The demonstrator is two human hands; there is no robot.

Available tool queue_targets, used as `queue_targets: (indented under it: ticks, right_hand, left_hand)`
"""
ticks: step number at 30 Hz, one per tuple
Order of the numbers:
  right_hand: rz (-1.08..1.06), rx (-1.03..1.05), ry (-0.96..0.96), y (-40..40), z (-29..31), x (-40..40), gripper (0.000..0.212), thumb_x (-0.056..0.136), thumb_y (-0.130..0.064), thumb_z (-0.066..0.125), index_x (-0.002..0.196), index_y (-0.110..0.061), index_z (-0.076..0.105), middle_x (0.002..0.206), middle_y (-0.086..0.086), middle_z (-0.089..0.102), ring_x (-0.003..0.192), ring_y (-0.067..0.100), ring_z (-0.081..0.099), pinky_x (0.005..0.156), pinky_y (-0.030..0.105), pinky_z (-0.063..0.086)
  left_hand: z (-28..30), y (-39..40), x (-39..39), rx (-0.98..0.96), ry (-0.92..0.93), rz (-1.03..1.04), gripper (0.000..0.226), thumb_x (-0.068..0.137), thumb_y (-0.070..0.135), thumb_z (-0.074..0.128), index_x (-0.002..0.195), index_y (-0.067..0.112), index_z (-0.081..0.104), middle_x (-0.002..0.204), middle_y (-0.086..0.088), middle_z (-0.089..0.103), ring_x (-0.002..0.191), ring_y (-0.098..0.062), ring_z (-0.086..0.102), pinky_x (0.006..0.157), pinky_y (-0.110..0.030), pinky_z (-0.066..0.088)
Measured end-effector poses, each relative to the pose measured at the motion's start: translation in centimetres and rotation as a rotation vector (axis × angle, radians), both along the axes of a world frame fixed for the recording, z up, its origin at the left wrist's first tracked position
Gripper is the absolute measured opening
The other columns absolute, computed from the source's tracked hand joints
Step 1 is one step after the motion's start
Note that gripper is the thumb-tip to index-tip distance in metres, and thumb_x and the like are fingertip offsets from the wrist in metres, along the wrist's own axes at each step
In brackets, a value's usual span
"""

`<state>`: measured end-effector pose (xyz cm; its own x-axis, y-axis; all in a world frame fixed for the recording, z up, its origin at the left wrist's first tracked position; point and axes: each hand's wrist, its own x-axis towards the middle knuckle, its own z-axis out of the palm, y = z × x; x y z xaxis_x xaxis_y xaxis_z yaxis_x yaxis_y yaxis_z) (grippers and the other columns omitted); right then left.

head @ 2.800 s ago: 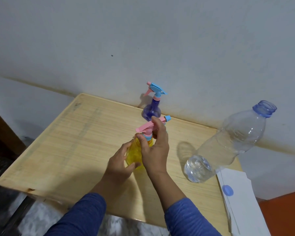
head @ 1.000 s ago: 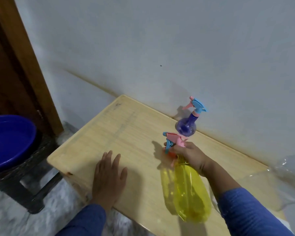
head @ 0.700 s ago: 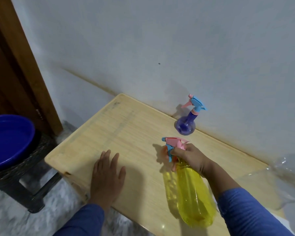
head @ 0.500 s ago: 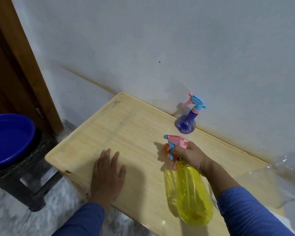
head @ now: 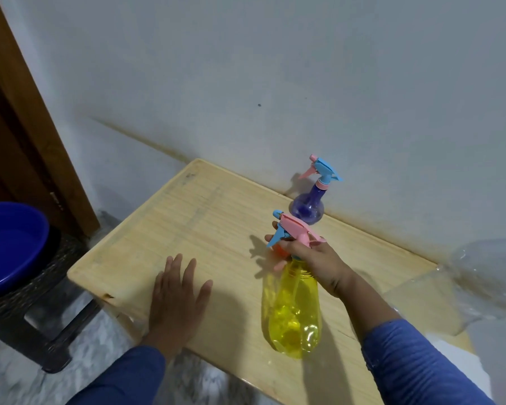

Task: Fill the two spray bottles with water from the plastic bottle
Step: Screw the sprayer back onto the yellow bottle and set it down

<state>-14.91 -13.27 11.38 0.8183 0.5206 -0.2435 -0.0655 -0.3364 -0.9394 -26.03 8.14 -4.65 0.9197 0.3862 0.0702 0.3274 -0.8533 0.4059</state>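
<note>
yellow sprayer (head: 292,311) now lifted, cap back on, looks filled | right hand (head: 313,258) gripping its neck | left hand (head: 177,293) flat on counter (head: 216,217) | purple sprayer (head: 307,207) behind it next

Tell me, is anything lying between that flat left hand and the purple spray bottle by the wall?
Nothing visible does. The left hand rests flat on the pale wooden table, and only bare tabletop lies between it and the purple plastic spray bottle. The yellow plastic spray bottle, gripped by the right hand, sits off to the side.
</note>
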Motion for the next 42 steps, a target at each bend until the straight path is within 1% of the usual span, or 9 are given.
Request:
queue_targets:
  ticks: [3,6,10,15,19,22,30,37,42]
  right_hand:
    - [-0.034,0.097,-0.041,0.2,0.9,-0.2,0.039,0.09,-0.013,0.057,0.128,-0.022,0.052,0.116,-0.002,0.069,0.079,0.021,0.07,0.085,0.028,0.055]
    - [-0.042,0.144,-0.083,0.5,2.0,-0.4,0.042,0.088,-0.017,0.058,0.129,-0.026,0.051,0.12,-0.004,0.067,0.079,0.021,0.07,0.087,0.028,0.054]
    - [-0.028,0.21,-0.113,0.9,3.6,-0.5,0.038,0.094,-0.008,0.05,0.124,-0.031,0.051,0.121,-0.004,0.065,0.087,0.022,0.071,0.083,0.023,0.055]
    - [-0.089,0.226,-0.198,1.3,5.5,-0.1,0.036,0.088,-0.026,0.058,0.124,-0.028,0.054,0.12,-0.006,0.066,0.1,0.021,0.068,0.091,0.034,0.053]
    - [-0.251,0.192,-0.307,0.8,5.3,0.1,0.039,0.075,-0.042,0.067,0.113,-0.031,0.061,0.11,-0.008,0.068,0.104,0.009,0.063,0.092,0.034,0.051]
    - [-0.273,0.176,-0.369,0.5,4.1,-0.3,0.044,0.075,-0.039,0.069,0.117,-0.03,0.06,0.108,-0.015,0.065,0.1,0.001,0.06,0.089,0.024,0.048]
    - [-0.31,0.149,-0.455,3.7,1.7,1.7,0.066,0.08,-0.032,0.065,0.14,-0.035,0.038,0.121,-0.021,0.059,0.113,-0.004,0.055,0.094,0.013,0.043]
    - [-0.317,0.127,-0.429,7.2,0.0,7.8,0.06,0.086,-0.02,0.063,0.135,-0.036,0.031,0.128,-0.026,0.046,0.116,-0.021,0.043,0.094,0.002,0.034]
    - [-0.365,0.072,-0.397,9.5,-2.4,12.2,0.063,0.088,-0.015,0.063,0.138,-0.036,0.031,0.135,-0.014,0.05,0.12,-0.01,0.047,0.101,0.013,0.039]
  left_hand:
    - [1.1,-1.0,0.4,-0.255,-0.157,-0.166,0.089,0.082,0.078,0.016,0.135,0.013,0.044,0.148,-0.01,0.037,0.141,-0.02,0.022,0.115,-0.045,0.021]
    - [4.3,-3.5,0.8,-0.645,-0.222,-0.417,0.089,0.072,0.085,0.033,0.139,0.026,0.029,0.147,0.004,0.034,0.138,0.0,0.023,0.113,-0.016,0.018]
    - [7.9,-5.8,2.1,-0.768,-0.221,-0.538,0.089,0.061,0.08,0.057,0.135,0.048,0.019,0.138,0.028,0.034,0.129,0.012,0.034,0.105,-0.011,0.028]
    - [11.5,-6.6,3.4,-0.754,-0.133,-0.537,0.068,0.055,0.068,0.062,0.116,0.059,0.035,0.102,0.031,0.061,0.097,0.012,0.056,0.077,-0.003,0.039]
    - [13.0,-6.7,4.3,-0.724,-0.16,-0.503,0.062,0.059,0.064,0.065,0.113,0.057,0.035,0.105,0.028,0.059,0.098,0.02,0.052,0.077,0.0,0.037]
    - [14.1,-6.4,5.5,-0.707,-0.208,-0.424,0.061,0.066,0.053,0.073,0.112,0.053,0.032,0.104,0.034,0.049,0.094,0.024,0.048,0.075,0.003,0.035]
    - [14.1,-4.8,10.3,-0.637,-0.245,-0.321,0.08,0.077,0.025,0.074,0.141,0.028,0.027,0.12,0.013,0.043,0.11,-0.009,0.048,0.089,-0.023,0.038]
    - [12.1,-1.1,16.3,-0.669,-0.217,-0.352,0.072,0.077,0.024,0.073,0.137,0.026,0.032,0.116,0.008,0.055,0.102,-0.008,0.057,0.079,-0.011,0.038]
    - [10.4,1.3,21.3,-0.696,-0.179,-0.35,0.073,0.071,0.035,0.073,0.133,0.024,0.038,0.112,0.006,0.057,0.093,-0.005,0.057,0.072,-0.001,0.039]
